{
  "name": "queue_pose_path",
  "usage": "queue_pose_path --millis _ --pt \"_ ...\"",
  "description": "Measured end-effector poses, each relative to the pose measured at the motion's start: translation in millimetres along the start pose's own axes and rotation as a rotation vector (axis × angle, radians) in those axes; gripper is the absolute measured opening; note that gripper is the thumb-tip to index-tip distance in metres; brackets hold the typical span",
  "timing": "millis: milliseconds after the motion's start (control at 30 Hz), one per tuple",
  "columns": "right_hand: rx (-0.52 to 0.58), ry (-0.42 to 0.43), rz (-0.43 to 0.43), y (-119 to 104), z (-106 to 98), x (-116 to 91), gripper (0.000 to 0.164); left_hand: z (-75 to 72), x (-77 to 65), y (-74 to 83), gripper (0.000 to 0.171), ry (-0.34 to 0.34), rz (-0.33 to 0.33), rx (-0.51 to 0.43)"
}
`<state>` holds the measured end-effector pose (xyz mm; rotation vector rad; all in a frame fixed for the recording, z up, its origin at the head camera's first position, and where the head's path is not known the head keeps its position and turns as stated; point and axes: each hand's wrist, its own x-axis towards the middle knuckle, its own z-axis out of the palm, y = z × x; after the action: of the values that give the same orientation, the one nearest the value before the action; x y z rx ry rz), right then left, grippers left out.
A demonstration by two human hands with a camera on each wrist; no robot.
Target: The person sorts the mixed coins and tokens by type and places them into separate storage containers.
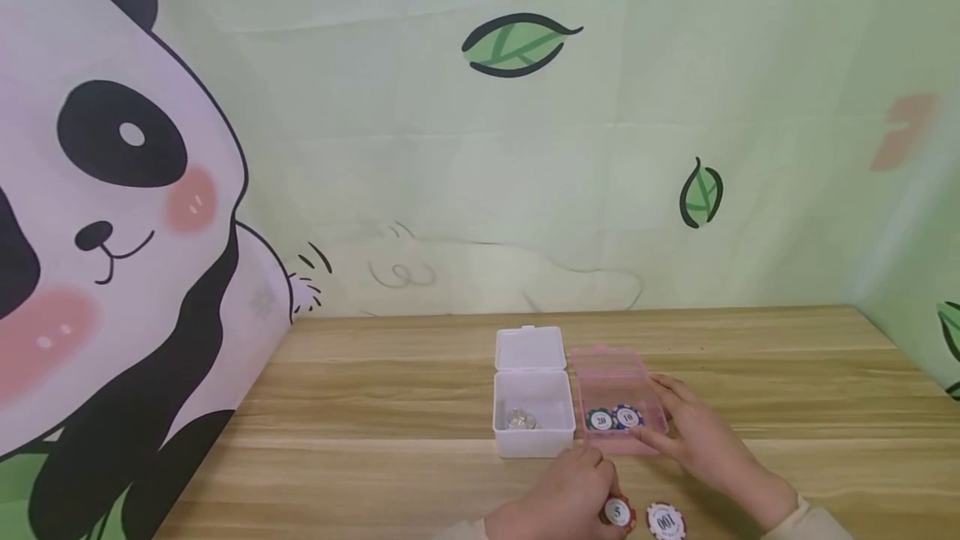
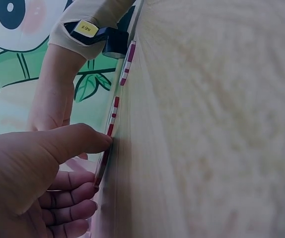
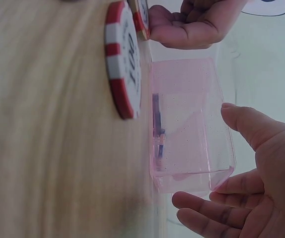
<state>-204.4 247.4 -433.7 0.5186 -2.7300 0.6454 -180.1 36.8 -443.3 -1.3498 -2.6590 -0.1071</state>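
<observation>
On my feed, the left hand (image 1: 562, 492) pinches a red chip (image 1: 618, 512) between thumb and fingers. I see the right hand (image 1: 701, 440) grasping the pink box (image 1: 617, 444) by its side.

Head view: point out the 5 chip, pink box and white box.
5 chip (image 1: 618, 512), head view, middle of its printed face.
Pink box (image 1: 607, 442), head view, its front wall.
White box (image 1: 535, 443), head view, its front wall.

On a table (image 1: 360, 407) at the frame's lower centre, a left box (image 1: 536, 443) with coins (image 1: 521, 419) inside stands beside a right box (image 1: 611, 443) holding two chips (image 1: 628, 417), while before them the 5 chip (image 1: 618, 512) sits left of the 100 chip (image 1: 666, 522).
</observation>
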Motion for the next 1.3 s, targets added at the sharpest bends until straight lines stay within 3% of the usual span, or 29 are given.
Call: queue_pose_path --millis 233,500,900,1033,1300 --pt "0.008 -0.01 0.008 -1 -1 0 0.072 -1.7 -0.5 0.5 0.023 0.012 0.023 0.037" --pt "0.009 -0.009 0.004 -1 -2 0 0.072 -3.0 -1.2 0.0 0.025 0.077 0.055 0.061" --pt "0.002 -0.004 -0.007 0 0 0 0.071 -13.9 1.0 0.8 0.027 0.052 0.014 0.034" --pt "-0.001 0.001 -0.014 1 0 1 0.071 -19.6 2.1 -1.2 0.027 0.074 0.018 0.027" --pt "0.002 0.005 -0.02 1 0 1 0.07 -29.3 2.0 -5.3 0.031 0.119 0.021 0.109"
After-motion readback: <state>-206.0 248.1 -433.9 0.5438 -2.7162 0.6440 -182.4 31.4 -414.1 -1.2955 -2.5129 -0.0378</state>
